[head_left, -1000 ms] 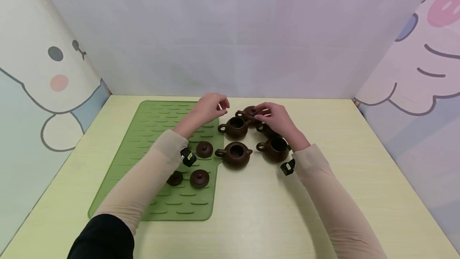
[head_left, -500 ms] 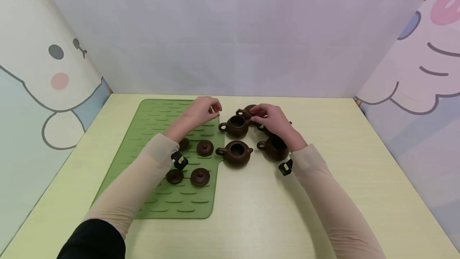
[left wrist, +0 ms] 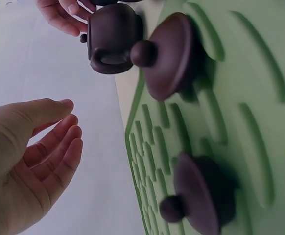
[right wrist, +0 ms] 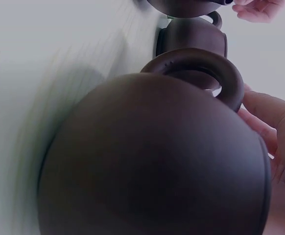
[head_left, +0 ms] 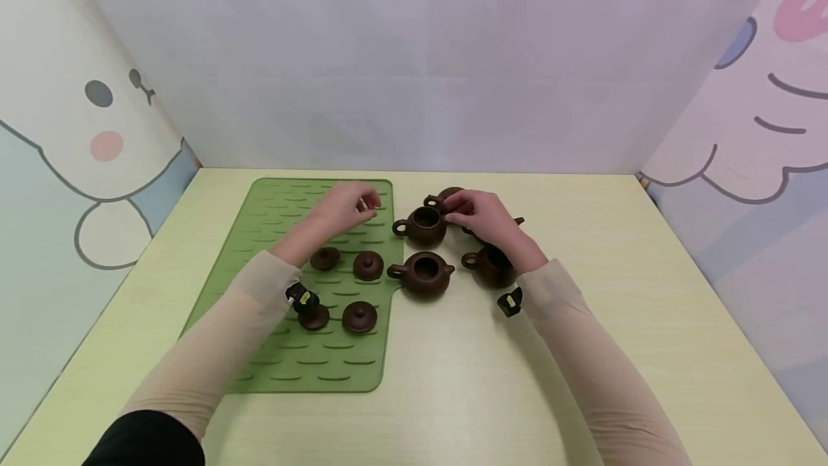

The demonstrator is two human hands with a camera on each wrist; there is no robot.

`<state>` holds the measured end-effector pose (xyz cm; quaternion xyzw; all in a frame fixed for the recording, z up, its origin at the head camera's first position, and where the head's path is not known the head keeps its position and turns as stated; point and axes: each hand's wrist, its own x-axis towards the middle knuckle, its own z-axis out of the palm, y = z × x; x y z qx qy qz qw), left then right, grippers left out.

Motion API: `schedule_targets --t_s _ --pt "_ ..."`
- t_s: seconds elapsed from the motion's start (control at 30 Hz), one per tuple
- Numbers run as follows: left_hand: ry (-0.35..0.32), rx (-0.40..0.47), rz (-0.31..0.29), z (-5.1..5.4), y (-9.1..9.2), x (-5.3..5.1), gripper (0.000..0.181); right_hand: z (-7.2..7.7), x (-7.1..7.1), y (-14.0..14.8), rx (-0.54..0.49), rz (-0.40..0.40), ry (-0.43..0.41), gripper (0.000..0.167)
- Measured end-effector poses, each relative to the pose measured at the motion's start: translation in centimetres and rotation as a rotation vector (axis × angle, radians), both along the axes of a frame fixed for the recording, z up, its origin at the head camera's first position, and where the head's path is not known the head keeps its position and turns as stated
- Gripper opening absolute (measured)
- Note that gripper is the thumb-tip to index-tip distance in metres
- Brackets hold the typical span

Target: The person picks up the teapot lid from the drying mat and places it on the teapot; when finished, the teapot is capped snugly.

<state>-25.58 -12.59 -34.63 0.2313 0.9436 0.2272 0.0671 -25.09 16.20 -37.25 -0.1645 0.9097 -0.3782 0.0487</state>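
Your left hand (left wrist: 35, 161) hovers apart from the lids, fingers (left wrist: 61, 171) loosely bent — thumb close to the forefinger. One lid (left wrist: 174, 54) and another lid (left wrist: 199, 191) rest apart on the green mat (left wrist: 260, 83). Past them stands a pot (left wrist: 114, 29) — your right hand (left wrist: 64, 14) just beside it.

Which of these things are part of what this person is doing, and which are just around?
In use, it seems: brown teapots, near the right hand; loose lids; green mat under those lids.

Apparently just surroundings: table, white back wall, cartoon side panels.
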Motion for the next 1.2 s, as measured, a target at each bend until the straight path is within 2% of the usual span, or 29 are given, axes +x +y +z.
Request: schedule_targets --t_s 0.37,0.6,0.83,1.2 --pt "0.015 0.002 0.019 -0.9 -2.4 1.2 0.019 -0.3 -0.2 -0.4 0.024 0.014 -0.005 0.029" --pt "-0.008 0.013 0.036 -1.7 -4.0 1.8 0.019 -0.6 -0.2 -0.6 0.043 0.025 -0.015 0.030" --pt "-0.004 0.016 0.029 -2.0 -5.4 2.8 0.017 -0.6 0.0 -0.8 0.046 0.040 -0.023 0.032" --pt "-0.044 0.028 0.027 -2.6 -7.1 4.1 0.015 -0.8 0.0 -0.8 0.077 0.072 -0.016 0.034"
